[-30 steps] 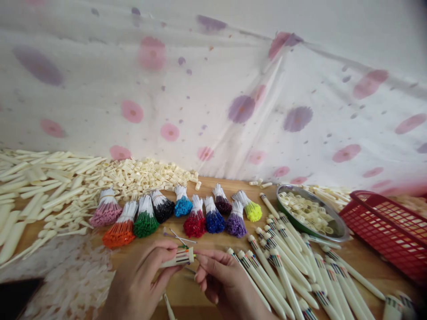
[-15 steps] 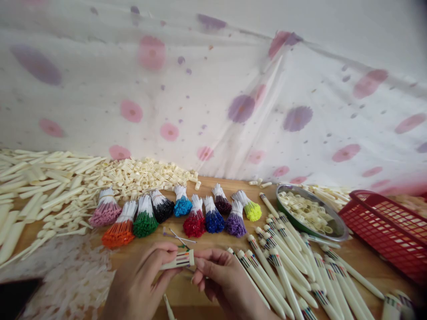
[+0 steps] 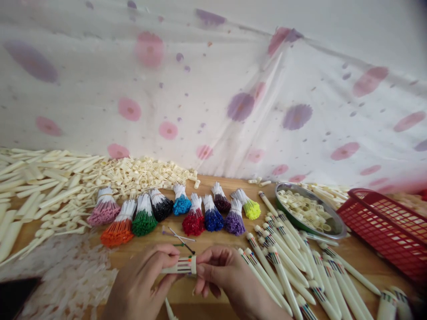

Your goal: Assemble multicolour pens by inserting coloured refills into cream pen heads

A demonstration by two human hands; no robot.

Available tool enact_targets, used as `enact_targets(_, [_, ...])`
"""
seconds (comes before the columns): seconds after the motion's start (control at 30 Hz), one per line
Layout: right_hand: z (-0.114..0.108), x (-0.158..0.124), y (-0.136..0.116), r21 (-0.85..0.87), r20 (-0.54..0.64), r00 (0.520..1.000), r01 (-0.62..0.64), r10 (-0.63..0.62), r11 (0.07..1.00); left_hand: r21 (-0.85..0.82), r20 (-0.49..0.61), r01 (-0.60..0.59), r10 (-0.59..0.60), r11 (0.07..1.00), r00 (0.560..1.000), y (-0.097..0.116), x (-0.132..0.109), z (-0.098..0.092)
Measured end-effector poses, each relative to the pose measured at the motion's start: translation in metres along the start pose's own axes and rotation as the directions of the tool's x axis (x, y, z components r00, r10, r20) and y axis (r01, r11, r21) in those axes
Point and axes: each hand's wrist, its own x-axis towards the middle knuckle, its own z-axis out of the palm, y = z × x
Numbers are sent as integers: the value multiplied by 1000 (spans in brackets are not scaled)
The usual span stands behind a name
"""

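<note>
Bent over a wooden table (image 3: 230, 182), a person worked on a slotted cream barrel (image 3: 180, 266), which lay almost level between both hands near the table's front edge. The left hand (image 3: 142, 276) gripped its body between thumb and fingers, while the right hand (image 3: 227, 275) was closed at its collared end; whether a small part was pinched there could not be told. Spots of colour, orange among them, showed in the slots, suggesting that this piece was partly filled, though how many were in place was unclear. Just beyond lay a few loose sticks (image 3: 182, 236), apart from ten bundles of coloured sticks (image 3: 144, 215), from pink to yellow, all thick with supply. At right, dozens of cream pens (image 3: 278, 271) with coloured slots appeared to be finished. Much looked left to do: cream tubes and small parts (image 3: 60, 186) were heaped at left, clear slivers (image 3: 70, 271) were spread in front of them, and slotted rings filled a metal bowl (image 3: 340, 226) beside a red basket (image 3: 383, 226).
</note>
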Motion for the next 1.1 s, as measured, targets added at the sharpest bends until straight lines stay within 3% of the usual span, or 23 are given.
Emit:
enact_targets(0.2, [0, -3, 0, -4, 12, 1000, -8, 8, 1000, 8, 33, 0, -1, 1000, 999, 2, -2, -2])
enact_targets(0.37, [0, -4, 3, 16, -11, 999, -53, 53, 998, 2, 8, 13, -13, 1000, 1000, 7, -3, -2])
enact_targets(0.53, [3, -8, 1, 14, -57, 998, -17, 18, 1000, 19, -14, 10, -10, 1000, 1000, 9, 1, -3])
enact_targets(0.7, [5, -9, 0, -45, -27, 1000, -13, 11, 999, 2, -65, 38, -38, 999, 997, 6, 4, -3])
enact_targets(0.8, [7, -8, 4, -69, -36, 999, 12, -15, 998, -77, -63, 103, -108, 992, 992, 3, 1, 1])
enact_targets(0.9, [8, -6, 8, -182, -45, 995, 81, -91, 980, -251, 27, 248, -249, 936, 968, -2, -3, 7])
enact_targets(1.0, [5, -6, 8, -391, -39, 978, 175, -207, 904, -403, 120, 366, -348, 839, 930, -7, -6, 12])
enact_targets(1.1, [-6, -6, 4, -692, -1, 929, 267, -371, 670, -501, 176, 447, -419, 741, 891, -12, -3, 14])
